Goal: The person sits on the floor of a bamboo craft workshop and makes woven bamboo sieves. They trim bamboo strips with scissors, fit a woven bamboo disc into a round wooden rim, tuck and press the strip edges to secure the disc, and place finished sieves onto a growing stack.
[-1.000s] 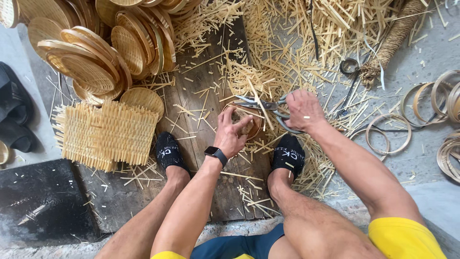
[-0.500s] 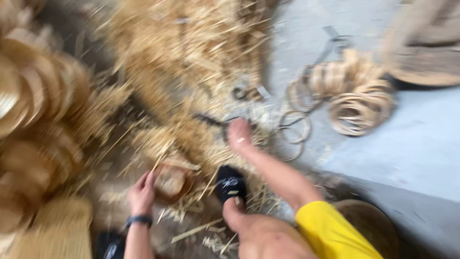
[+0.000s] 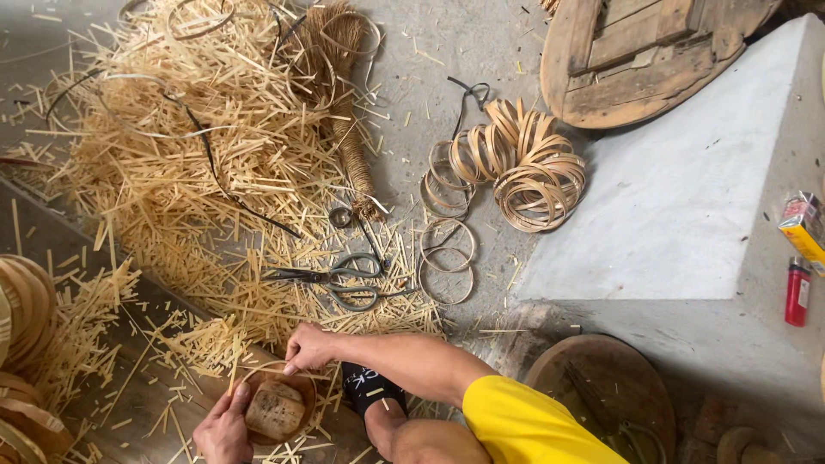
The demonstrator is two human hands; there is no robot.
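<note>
At the far left edge, stacked round woven bamboo trays [image 3: 24, 344] are seen, partly cut off by the frame. Low in the view, a small round woven basket [image 3: 275, 409] is rested on the dark wooden board [image 3: 146, 391] among loose slivers. Its lower left rim is gripped by the left hand [image 3: 222, 428], fingers curled around the edge. The top rim is pinched by the right hand [image 3: 308, 345], fingertips closed on a thin bamboo strip there. Above the hands, a broad heap of split bamboo slivers [image 3: 198, 163] is spread over the concrete floor. A pair of scissors [image 3: 331, 279] is laid at the heap's lower edge, near the right hand but apart from it. A black-socked foot [image 3: 368, 388] is planted just beside the basket. Further right, a bundle of coiled bamboo hoops [image 3: 524, 163] is piled, with single hoops [image 3: 447, 258] lying flat beside it. On the grey concrete block [image 3: 687, 198] at the right, a red lighter [image 3: 797, 290] is set.
</note>
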